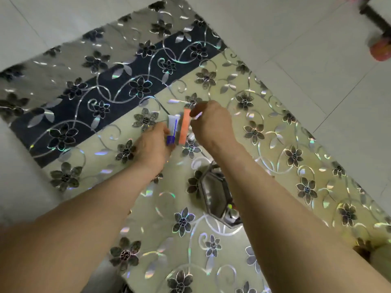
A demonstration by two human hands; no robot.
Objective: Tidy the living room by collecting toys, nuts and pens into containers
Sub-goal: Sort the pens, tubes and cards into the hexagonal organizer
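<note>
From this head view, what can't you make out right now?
- Right hand: it pinches something small and white; motion blur hides what it is.
- Hexagonal metal container: the right forearm covers its far side, so the contents are unclear.
- White and blue tube and orange block: the left hand covers their near ends.
- Orange object at top right: blurred and cut by the frame edge.

Bright, even, diffuse light; shadows faint. Foil flower pattern on the surface (275,127) throws iridescent glints and glare. Motion blur smears both hands and the upper right corner; wide-angle distortion bends the edges.
</note>
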